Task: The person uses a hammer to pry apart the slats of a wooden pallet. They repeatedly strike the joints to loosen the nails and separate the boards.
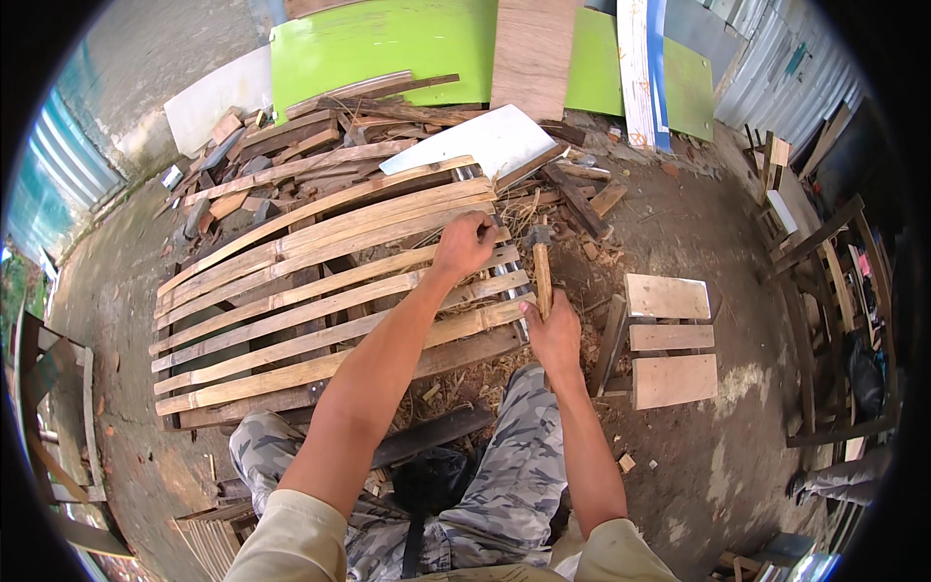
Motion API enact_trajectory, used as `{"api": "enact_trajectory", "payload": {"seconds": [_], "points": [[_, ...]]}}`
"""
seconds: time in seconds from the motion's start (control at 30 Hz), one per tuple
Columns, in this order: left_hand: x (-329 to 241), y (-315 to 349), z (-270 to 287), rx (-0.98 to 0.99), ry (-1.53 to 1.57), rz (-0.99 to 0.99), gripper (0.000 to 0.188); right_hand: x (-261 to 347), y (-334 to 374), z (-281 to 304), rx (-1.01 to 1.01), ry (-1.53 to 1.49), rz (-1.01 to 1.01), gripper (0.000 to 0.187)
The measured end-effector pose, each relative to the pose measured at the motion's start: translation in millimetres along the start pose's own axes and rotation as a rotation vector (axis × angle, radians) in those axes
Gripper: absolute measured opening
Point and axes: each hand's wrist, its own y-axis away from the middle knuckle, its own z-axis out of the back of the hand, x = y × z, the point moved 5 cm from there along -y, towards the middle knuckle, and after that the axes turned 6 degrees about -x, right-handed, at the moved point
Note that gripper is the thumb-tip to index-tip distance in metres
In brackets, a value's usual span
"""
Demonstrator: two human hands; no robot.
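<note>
A panel of split bamboo slats (320,281) lies in front of me, its slats running side to side with gaps between them. Across their right ends runs a crosspiece, partly covered by the slats. My left hand (465,242) is over the right end of the middle slats, its fingers closed in a pinch; whatever is between them is too small to make out. Just to its right, a hammer (543,276) stands head up, its wooden handle gripped in my right hand (554,338). The metal head is near my left fingers, apart from them.
Behind the panel lies a heap of scrap wood (320,136) and a white sheet (485,145). Green boards (388,53) lean at the back. A small slatted wooden stool (672,337) stands at right; a wooden frame (849,320) is farther right. Wood shavings litter the ground.
</note>
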Motion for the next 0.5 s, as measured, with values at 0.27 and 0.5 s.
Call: {"api": "enact_trajectory", "payload": {"seconds": [0.27, 0.5], "points": [[15, -1, -3, -0.086, -0.029, -0.046, 0.021, 4, 1, -1, 0.034, 0.002, 0.009, 0.036], [6, 0, 5, 0.068, 0.002, 0.04, 0.025, 7, 0, 3, 0.038, 0.012, 0.005, 0.035]]}}
